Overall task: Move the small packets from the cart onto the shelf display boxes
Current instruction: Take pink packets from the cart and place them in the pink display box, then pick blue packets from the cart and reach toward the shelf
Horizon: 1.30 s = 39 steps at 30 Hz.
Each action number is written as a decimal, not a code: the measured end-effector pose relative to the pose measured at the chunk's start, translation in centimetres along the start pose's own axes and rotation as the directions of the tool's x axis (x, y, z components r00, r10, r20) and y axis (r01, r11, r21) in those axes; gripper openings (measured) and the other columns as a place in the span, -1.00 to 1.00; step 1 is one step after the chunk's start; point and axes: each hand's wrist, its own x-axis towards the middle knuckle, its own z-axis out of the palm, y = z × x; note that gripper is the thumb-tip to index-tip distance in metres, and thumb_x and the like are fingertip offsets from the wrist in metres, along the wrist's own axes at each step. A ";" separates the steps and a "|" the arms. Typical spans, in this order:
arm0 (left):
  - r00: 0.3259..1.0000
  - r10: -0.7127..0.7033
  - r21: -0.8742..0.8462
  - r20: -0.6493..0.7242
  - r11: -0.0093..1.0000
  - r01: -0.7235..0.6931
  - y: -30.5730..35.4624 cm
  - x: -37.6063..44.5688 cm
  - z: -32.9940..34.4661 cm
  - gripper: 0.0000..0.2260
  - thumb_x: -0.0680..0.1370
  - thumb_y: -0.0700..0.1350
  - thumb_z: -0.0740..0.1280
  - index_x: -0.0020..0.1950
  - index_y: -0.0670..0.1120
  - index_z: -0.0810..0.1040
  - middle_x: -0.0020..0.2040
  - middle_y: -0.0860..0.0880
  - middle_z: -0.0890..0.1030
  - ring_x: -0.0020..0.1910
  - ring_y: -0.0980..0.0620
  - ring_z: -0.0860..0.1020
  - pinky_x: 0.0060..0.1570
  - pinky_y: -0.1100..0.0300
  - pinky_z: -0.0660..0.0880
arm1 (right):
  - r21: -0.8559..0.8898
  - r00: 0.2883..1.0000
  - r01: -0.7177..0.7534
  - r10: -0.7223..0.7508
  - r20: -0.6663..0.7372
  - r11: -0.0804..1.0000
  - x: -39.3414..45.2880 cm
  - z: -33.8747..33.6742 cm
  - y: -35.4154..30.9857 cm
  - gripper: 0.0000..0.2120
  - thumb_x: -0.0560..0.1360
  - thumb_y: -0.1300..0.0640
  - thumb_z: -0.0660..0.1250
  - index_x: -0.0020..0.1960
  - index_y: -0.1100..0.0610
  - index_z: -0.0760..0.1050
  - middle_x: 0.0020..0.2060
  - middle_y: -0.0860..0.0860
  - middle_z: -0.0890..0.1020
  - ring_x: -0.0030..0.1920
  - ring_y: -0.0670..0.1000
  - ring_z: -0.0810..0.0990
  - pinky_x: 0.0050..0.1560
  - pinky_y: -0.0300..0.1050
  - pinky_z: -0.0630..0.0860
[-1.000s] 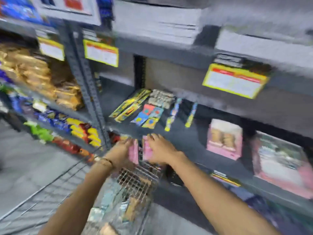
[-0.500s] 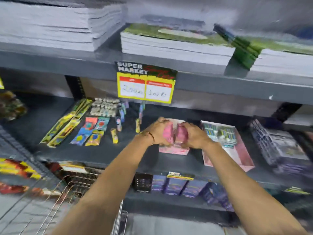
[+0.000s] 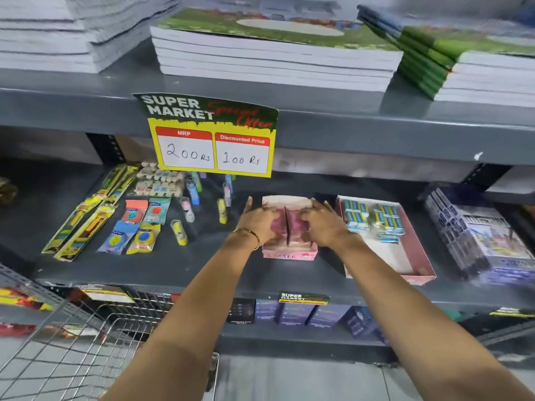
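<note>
A small pink display box (image 3: 288, 254) marked "ERASER" stands on the dark middle shelf (image 3: 202, 267). Two stacks of pink packets (image 3: 286, 224) sit side by side inside it. My left hand (image 3: 257, 222) presses on the left stack and my right hand (image 3: 324, 224) on the right stack, fingers curled over them. A second, larger pink box (image 3: 405, 264) with blue packets lies just to the right. The wire cart (image 3: 72, 351) is at the lower left; its contents are not visible.
Loose toy packs (image 3: 84, 221), small tubes and round packets lie on the shelf to the left. A yellow price sign (image 3: 212, 140) hangs above. Stacked notebooks (image 3: 272, 53) fill the upper shelf. Boxed packs (image 3: 477, 238) sit at the right, dark boxes on the lower shelf.
Both hands lifted the pink packets from the cart, carried them right to the shelf, and now have lowered them into the pink eraser box.
</note>
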 end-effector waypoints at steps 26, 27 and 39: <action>0.459 -0.868 -0.364 0.192 0.371 0.854 -18.0 -41.6 21.4 -0.14 0.49 0.14 0.33 0.52 -0.22 -0.12 0.57 -0.18 -0.10 0.55 -0.14 -0.12 0.54 0.02 -0.10 | -0.023 0.439 0.884 -0.814 0.380 0.466 -6.1 19.3 -38.4 -0.44 0.57 0.26 0.15 0.52 0.20 0.05 0.55 0.09 0.11 0.54 -0.01 0.06 0.52 -0.19 0.00; 0.438 -0.862 -0.350 0.255 0.339 0.873 -17.7 -42.2 23.7 -0.15 0.50 0.13 0.33 0.52 -0.21 -0.13 0.57 -0.18 -0.11 0.55 -0.15 -0.14 0.54 -0.01 -0.09 | -0.024 0.425 0.885 -0.786 0.448 0.464 -6.2 21.4 -39.2 -0.44 0.57 0.25 0.17 0.52 0.21 0.07 0.54 0.09 0.12 0.54 0.01 0.08 0.50 -0.15 0.07; 0.472 -0.666 -0.387 0.578 0.285 0.877 -17.2 -42.0 41.1 0.05 0.37 -0.03 0.51 0.51 -0.21 -0.24 0.56 -0.18 -0.16 0.55 -0.18 -0.11 0.51 -0.05 0.02 | -0.247 0.792 0.463 -0.272 0.547 0.851 -6.0 41.9 -40.2 -0.62 0.51 0.12 0.30 0.25 0.31 0.45 0.26 0.29 0.50 0.29 0.28 0.46 0.26 0.05 0.44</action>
